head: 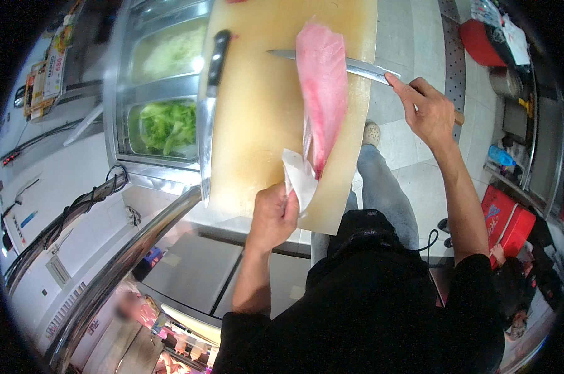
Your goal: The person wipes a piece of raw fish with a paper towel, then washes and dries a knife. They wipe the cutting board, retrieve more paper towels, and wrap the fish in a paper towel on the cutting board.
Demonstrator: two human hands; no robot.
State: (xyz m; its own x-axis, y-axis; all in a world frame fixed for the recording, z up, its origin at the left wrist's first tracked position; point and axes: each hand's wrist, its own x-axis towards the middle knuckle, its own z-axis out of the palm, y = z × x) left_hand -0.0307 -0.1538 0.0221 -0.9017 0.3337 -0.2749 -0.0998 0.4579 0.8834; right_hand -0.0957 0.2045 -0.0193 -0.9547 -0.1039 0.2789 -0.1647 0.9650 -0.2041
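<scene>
A long pink fish fillet (323,79) lies lengthwise on a yellowed cutting board (258,126). My right hand (427,110) grips a long knife (367,70) by its handle, whose wooden end shows behind the fist. One finger extends along the base of the blade. The blade passes crosswise beneath the fillet, and its tip emerges on the left; the middle is hidden by the flesh. At the fillet's narrow near end, my left hand (276,215) pinches a white paper or cloth sheet (300,177). A silvery strip (306,131), apparently skin, runs from the sheet along the fillet's left side.
A second knife with a black handle (219,56) lies along the board's left edge. Beyond it, steel-framed bins hold green lettuce (167,126) and pale shredded vegetable (177,53). A steel rail (137,262) slants at lower left. Another person's hand (498,255) is beside a red box (506,224).
</scene>
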